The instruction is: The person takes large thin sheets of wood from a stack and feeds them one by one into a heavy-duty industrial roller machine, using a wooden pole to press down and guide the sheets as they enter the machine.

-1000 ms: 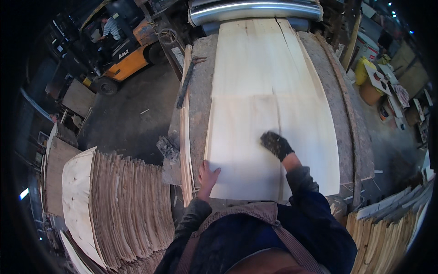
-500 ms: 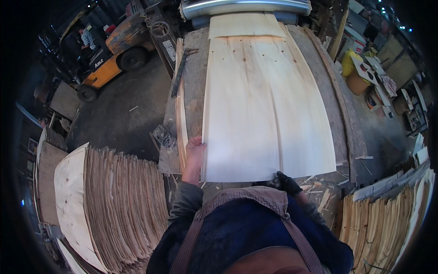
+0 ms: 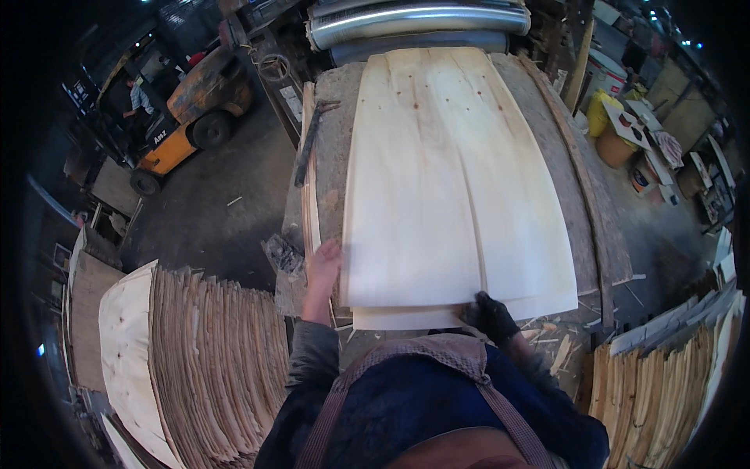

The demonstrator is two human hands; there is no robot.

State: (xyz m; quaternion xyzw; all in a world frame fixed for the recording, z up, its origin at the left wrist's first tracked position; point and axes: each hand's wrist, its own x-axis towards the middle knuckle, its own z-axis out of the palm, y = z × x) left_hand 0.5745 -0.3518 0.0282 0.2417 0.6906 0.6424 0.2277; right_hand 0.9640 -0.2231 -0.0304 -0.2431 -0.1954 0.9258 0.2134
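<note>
The gloved right hand (image 3: 490, 316) is gripping the near edge of the veneer sheets (image 3: 445, 187); the bare left hand (image 3: 323, 266), fingers extended, is pressing their left edge. The sheets are lying on the table (image 3: 332, 141), reaching toward the roller (image 3: 418, 19). A yellow bag (image 3: 600, 112) is sitting far right.

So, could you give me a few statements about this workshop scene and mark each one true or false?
1. The right hand wears a dark glove. True.
2. The left hand is gloved too. False: it is bare.
3. Both hands are at the near end of the pale veneer sheets on the table. True.
4. A forklift stands at the far right. False: it is at the upper left.
5. A stack of veneer stands to the person's left. True.
</note>
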